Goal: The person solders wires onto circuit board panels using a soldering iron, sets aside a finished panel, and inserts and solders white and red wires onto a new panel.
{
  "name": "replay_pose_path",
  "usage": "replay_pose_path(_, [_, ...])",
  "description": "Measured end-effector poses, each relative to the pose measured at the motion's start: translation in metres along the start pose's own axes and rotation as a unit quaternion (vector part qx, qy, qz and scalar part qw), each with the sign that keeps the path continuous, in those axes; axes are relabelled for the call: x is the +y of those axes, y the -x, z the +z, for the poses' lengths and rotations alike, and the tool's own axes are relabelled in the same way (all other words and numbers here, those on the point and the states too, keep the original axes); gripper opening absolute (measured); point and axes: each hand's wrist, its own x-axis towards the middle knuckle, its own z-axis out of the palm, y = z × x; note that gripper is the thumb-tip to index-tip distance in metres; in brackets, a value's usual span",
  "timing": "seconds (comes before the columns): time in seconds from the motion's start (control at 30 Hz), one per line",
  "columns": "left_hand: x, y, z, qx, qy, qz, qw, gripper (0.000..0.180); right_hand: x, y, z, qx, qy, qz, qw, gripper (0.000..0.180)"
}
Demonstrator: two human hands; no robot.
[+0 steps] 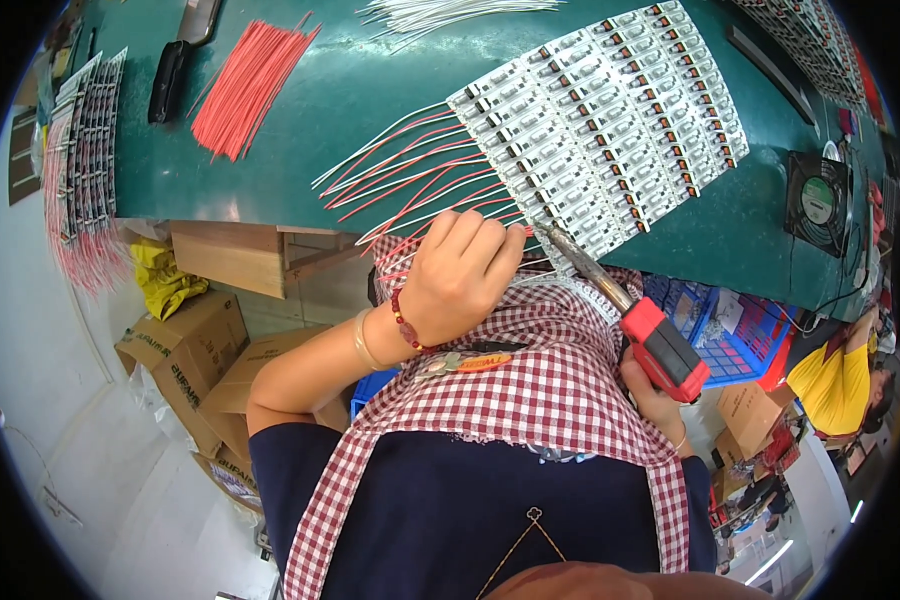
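A panel of white circuit boards [610, 120] lies aslant on the green table, small parts set on it in rows. Red and white wires [400, 165] trail from its left edge. My left hand [465, 270] is closed at the panel's near-left corner, its fingertips pinched on a thin wire, mostly hidden by the fingers. My right hand [655, 395] grips a soldering iron [660, 345] by its red and black handle. The iron's metal tip points up and left, resting at or just over the panel's edge beside my left fingertips; contact cannot be made out.
On the green table [160, 165] lie a bundle of red wires [253, 90], white wires [450, 15] and a black-handled tool [175, 75]. Wired boards [85, 150] hang over its left edge. A small fan [818, 200] stands right. Cardboard boxes [190, 360] and blue crates [735, 340] sit below.
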Motion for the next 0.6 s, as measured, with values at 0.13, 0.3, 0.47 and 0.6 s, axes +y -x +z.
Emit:
replay_pose_path(0.13, [0.0004,0.0011,0.001,0.003,-0.006,0.0,1.0,0.024,0.0017,-0.002,-0.0012,-0.006,-0.008,-0.032,0.999,0.018])
replay_pose_path(0.3, [0.0011,0.0,0.0008,0.002,-0.007,-0.004,1.0,0.024,0.0013,0.0023,-0.0042,-0.023,-0.026,0.024,0.999,0.016])
replay_pose_path(0.47, [0.0011,-0.0005,0.0,-0.005,-0.008,-0.007,1.0,0.023,0.0043,0.0037,-0.0037,-0.02,-0.03,0.016,0.999,0.015])
replay_pose_path(0.6, [0.0014,0.0002,0.0,-0.001,-0.007,-0.008,1.0,0.024,0.0027,-0.0024,-0.0016,-0.017,-0.019,-0.025,0.999,0.016])
